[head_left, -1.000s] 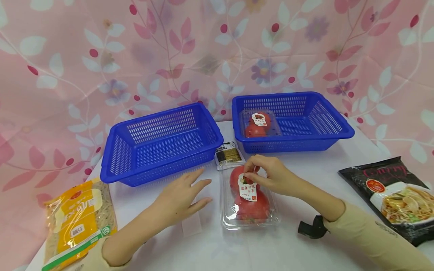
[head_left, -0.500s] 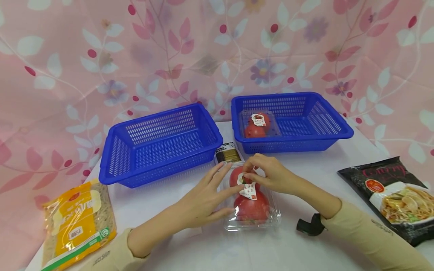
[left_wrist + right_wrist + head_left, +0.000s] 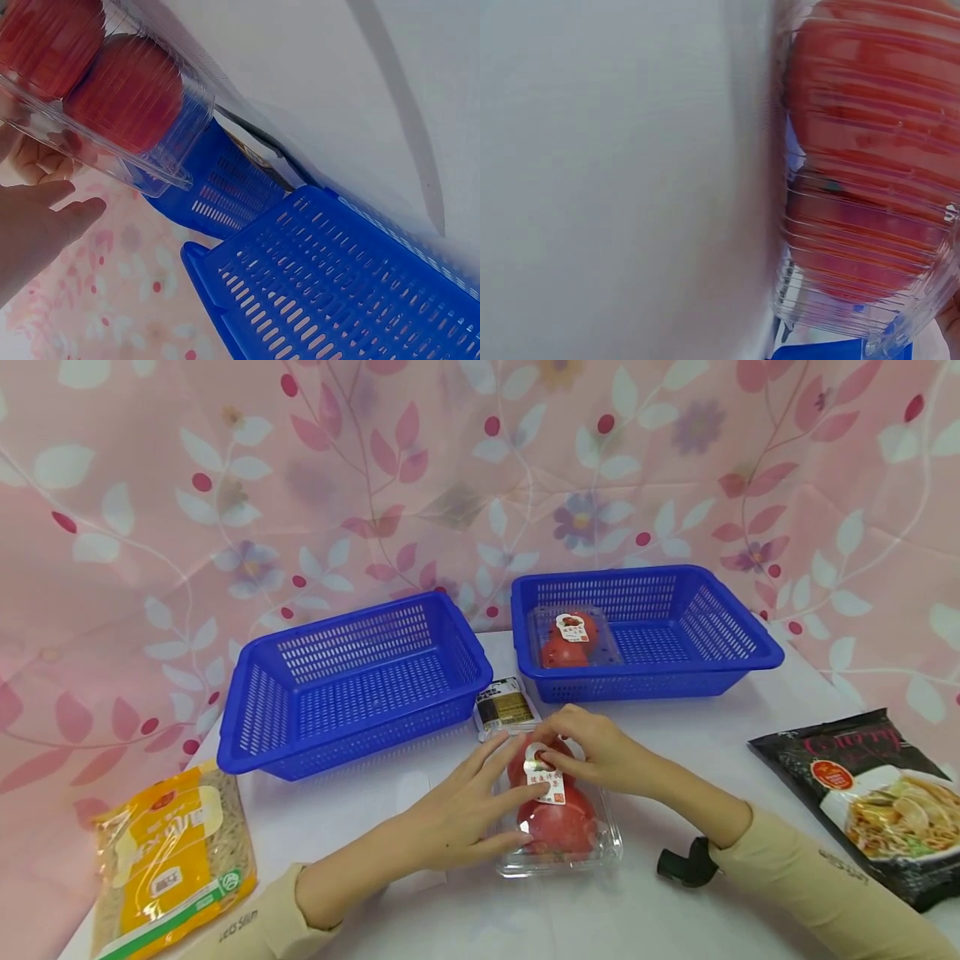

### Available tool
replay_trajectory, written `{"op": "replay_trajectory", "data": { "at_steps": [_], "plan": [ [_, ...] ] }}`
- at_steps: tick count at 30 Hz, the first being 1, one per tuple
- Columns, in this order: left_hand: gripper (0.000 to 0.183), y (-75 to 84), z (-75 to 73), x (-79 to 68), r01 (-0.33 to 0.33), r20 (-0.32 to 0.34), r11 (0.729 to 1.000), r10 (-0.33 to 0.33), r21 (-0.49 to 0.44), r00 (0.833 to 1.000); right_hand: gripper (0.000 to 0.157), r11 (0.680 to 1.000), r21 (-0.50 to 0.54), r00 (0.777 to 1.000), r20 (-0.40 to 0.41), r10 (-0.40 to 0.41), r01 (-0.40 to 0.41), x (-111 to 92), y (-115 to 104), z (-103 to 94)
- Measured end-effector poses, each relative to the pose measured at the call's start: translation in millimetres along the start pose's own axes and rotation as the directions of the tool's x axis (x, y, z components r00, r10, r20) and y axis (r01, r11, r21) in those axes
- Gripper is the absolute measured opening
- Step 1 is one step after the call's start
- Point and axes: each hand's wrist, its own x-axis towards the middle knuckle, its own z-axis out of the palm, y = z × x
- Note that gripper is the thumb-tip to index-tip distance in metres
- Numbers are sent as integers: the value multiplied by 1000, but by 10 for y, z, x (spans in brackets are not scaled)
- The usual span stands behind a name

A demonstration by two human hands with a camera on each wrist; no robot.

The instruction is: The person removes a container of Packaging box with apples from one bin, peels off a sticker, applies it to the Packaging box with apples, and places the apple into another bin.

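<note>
A clear plastic box (image 3: 606,837) with two red fruits (image 3: 567,823) inside lies on the white table in the head view. On its lid is a white label (image 3: 553,788) with red print. My right hand (image 3: 597,755) pinches the label's upper end between thumb and curled fingers. From the other side my left hand (image 3: 467,817) reaches over the lid, fingers straight and spread, the index fingertip at the label. The left wrist view shows the ribbed side of the box (image 3: 161,166) above that hand's fingertips. Contact under the right fingers is partly hidden.
Behind stand two blue baskets, the left one (image 3: 360,745) bare inside, the right one (image 3: 637,685) with another fruit box (image 3: 573,639). A small packet (image 3: 505,706) lies between them. A yellow bag (image 3: 176,852) is at left, a black noodle bag (image 3: 862,802) at right.
My left hand has moved right from beside the box to over its lid and label. The label shifted slightly and sits straighter. My right hand has stayed at its upper end.
</note>
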Motion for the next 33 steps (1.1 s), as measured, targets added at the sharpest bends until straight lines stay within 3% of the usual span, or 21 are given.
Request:
{"op": "replay_trajectory", "data": {
  "at_steps": [6,12,19,23,28,30,33],
  "plan": [
    [54,30,-11,-31,10,39,1000,-10,-7,999,18,997,-71,1000,4,-12,13,-26,-7,-2],
    [58,86,-5,-123,82,99,994,-74,-75,992,13,994,-104,1000,19,13,-11,-68,-14,-7],
    [63,129,-13,-188,226,244,955,-177,-192,954,17,975,-217,997,48,57,-45,-130,-135,-50],
    [66,138,-4,-193,281,290,933,-211,-224,933,29,924,-362,986,63,152,-119,-179,-296,-61],
    [73,160,23,-191,322,332,906,-225,-276,916,52,820,-513,932,99,349,-252,-271,-506,-19],
    [76,169,25,-180,335,339,893,-229,-299,913,57,807,-497,895,121,428,-319,-302,-579,2],
    [84,183,32,-146,342,344,880,-225,-331,912,65,816,-404,837,185,515,-413,-338,-664,32]
  ]
}}
